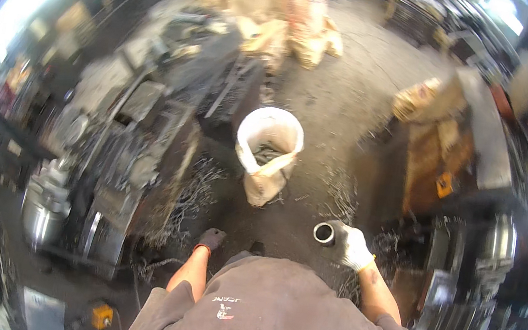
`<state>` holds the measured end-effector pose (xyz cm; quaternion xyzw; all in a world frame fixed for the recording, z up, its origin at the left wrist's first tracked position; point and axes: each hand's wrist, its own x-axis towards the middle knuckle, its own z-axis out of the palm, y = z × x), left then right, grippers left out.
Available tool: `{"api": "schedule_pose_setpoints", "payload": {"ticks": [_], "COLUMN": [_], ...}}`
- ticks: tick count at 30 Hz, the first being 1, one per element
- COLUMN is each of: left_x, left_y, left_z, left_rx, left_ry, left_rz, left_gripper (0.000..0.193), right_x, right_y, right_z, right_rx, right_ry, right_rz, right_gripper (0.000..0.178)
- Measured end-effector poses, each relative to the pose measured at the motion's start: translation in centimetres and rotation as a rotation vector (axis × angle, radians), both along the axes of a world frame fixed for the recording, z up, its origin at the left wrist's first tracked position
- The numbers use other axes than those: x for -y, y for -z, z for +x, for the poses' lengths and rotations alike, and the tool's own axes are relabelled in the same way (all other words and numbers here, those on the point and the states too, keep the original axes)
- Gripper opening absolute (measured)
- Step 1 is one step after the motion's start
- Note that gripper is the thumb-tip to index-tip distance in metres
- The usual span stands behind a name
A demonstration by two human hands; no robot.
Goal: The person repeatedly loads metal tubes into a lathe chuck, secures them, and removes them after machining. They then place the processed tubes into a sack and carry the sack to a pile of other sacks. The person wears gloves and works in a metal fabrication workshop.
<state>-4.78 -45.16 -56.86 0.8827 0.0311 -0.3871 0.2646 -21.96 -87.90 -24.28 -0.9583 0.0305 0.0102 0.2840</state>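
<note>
Beside the tube [333,234], open floor [306,194]

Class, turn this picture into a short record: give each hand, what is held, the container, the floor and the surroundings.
Left hand: dark-gloved, low beside the body; whether it holds anything is unclear
Right hand: white-gloved, its grip closed on a short tube
Tube: round, open end facing the camera
Container: pale, ahead of the person, dark pieces inside
Floor: grey, with stringy shavings
Background: pale sacks, blurred
</note>
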Motion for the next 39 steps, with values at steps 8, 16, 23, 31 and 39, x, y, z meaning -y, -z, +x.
{"api": "schedule_pose_setpoints", "payload": {"ticks": [8, 16, 23, 31, 39], "left_x": [-19.6, -17.6, -12.5, -19.5, -23.5], "left_y": [-4.1, -2.2, -8.9, -21.3, -18.6], "left_z": [-10.6, -29.6, -25.9, -20.5, -24.9], "left_rx": [0.127, -0.011, 0.426, 1.006, 1.237], "left_ry": [-0.820, -1.745, -2.587, -2.213, -2.134], "left_rz": [0.069, 0.120, 0.612, 0.924, 0.465], "left_gripper": [0.052, 0.050, 0.049, 0.046, 0.040], "right_x": [-16.7, -31.0, -38.4, -37.5, -50.0], "right_y": [-2.8, -4.2, 0.0, -6.7, -18.1], "right_z": [21.0, 34.9, 43.6, 52.2, 53.6], "right_rx": [-0.064, 0.067, 0.144, -0.100, 0.316], "right_ry": [-0.656, -0.945, -1.101, -1.670, -1.676], "right_rz": [0.102, 0.391, 0.572, -0.170, 0.460], "right_gripper": [0.051, 0.048, 0.053, 0.057, 0.018]}}
